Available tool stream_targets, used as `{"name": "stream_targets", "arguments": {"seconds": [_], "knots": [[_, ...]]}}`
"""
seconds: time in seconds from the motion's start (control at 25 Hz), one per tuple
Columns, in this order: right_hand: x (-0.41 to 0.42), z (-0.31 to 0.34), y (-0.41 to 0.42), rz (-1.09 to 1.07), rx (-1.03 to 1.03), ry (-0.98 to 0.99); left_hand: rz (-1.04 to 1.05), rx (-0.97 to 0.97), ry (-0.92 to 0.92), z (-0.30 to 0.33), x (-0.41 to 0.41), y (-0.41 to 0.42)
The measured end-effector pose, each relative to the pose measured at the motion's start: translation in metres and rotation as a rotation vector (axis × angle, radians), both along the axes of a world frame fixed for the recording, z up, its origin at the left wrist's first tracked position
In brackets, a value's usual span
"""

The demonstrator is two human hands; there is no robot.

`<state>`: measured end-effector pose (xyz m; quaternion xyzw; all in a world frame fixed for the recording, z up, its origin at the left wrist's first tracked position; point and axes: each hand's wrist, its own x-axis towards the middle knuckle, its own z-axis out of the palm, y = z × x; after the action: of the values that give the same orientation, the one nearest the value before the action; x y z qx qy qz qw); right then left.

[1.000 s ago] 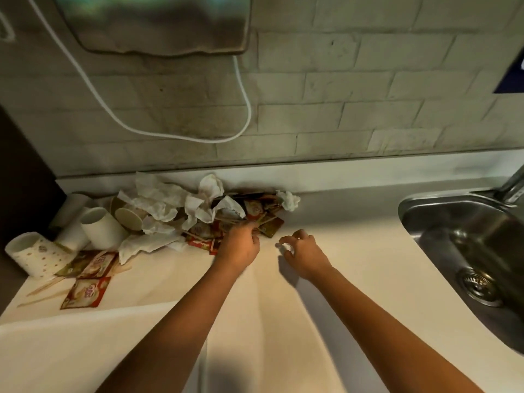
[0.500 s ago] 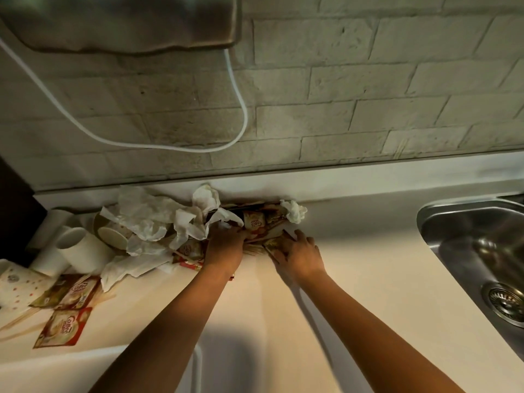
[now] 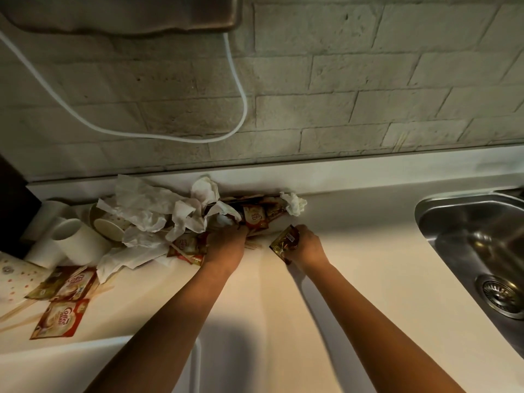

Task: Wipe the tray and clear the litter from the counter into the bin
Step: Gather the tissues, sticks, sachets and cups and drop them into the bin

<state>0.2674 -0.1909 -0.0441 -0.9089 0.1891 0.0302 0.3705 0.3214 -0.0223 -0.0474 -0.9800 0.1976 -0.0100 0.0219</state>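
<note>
Right hand: the right hand [image 3: 307, 246] pinches a dark gold sachet [image 3: 285, 243] between curled fingers and thumb, lifted just off the counter [image 3: 354, 251] at about 3 o'clock of the litter heap

Left hand: the left hand [image 3: 225, 245] is dug into the heap's near edge, knuckles up, fingers curled down into the wrappers; what exactly it holds cannot be told

Change: a second ago both hands were short of the heap and the right one carried nothing; half a second ago both pressed into the pile; now the right has come back out with one sachet in its grip

Meaning: judged as the gathering step begun, first piece secured, nearly all litter left to collect

Litter heap: crumpled tissues [image 3: 158, 205] on top, coffee sachets [image 3: 255, 217] beneath, against the backsplash at 12 o'clock of the left hand; a small tissue ball [image 3: 295, 204] lies at its 3 o'clock end

Cups: paper cups [image 3: 76, 245] tipped over at 9 o'clock of the heap

Loose sachets: a Coffee Mate packet [image 3: 61, 317] and others at 8 o'clock, near the counter's front edge, with thin stir sticks beside them

Sink: steel sink [image 3: 467, 239] at far 3 o'clock, apart from the litter

Tray and bin: neither can be picked out in this view

Risk: light tissues may scatter if the heap is dragged rather than scooped
</note>
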Motion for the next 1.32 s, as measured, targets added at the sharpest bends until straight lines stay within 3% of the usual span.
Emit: {"name": "stream_targets", "arguments": {"seconds": [0.24, 0.52, 0.68, 0.8, 1.08, 1.32], "knots": [[-0.014, 0.001, 0.004, -0.056, 0.025, -0.057, -0.091, -0.053, -0.043, -0.005, -0.006, 0.004], [-0.030, 0.002, -0.005, -0.175, 0.231, -0.048, -0.113, -0.397, 0.005, 0.019, -0.027, -0.005], [-0.040, -0.002, -0.013, -0.260, 0.401, -0.046, 0.060, -0.668, 0.190, 0.038, -0.035, -0.015], [-0.043, -0.005, -0.014, -0.262, 0.428, -0.035, 0.151, -0.729, 0.328, 0.043, -0.032, -0.019], [-0.052, -0.002, -0.013, -0.247, 0.462, -0.020, 0.244, -0.944, 0.439, 0.055, -0.039, -0.028], [-0.104, 0.023, -0.026, -0.253, 0.647, -0.034, 0.412, -1.351, 0.738, 0.066, -0.086, -0.024]]}}
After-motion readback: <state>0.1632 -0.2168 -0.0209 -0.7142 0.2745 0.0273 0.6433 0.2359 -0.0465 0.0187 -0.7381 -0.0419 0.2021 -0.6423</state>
